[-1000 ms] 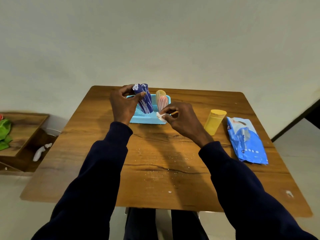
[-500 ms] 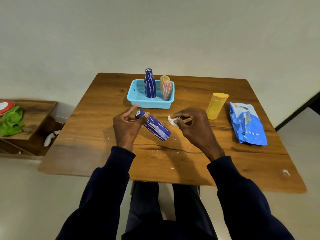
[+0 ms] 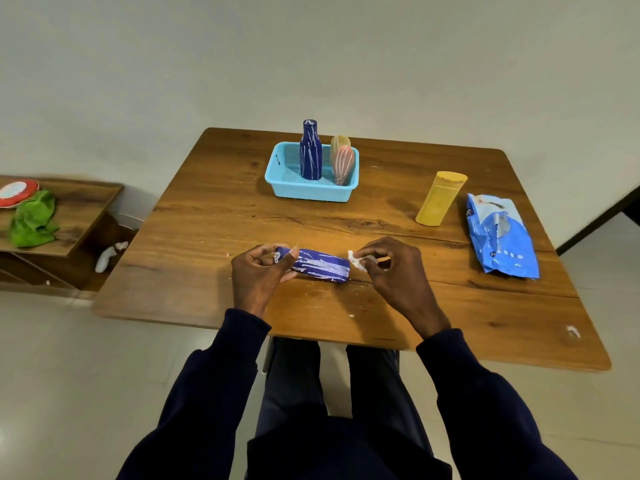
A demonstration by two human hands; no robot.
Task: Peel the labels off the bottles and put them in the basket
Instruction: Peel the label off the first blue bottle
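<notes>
The left hand (image 3: 258, 275) gripped the blue bottle (image 3: 320, 269) by its neck, steadying it sideways on the desk (image 3: 214, 216), while the right hand (image 3: 391, 268) fingers (image 3: 369, 259) pinched white scraps (image 3: 356, 261) beside its base, seemingly for scraping.

No writing can be read here: the blue packet (image 3: 502, 237) carries only white marks too small to make out, and the red-rimmed disc (image 3: 17, 192) is blurred.
</notes>
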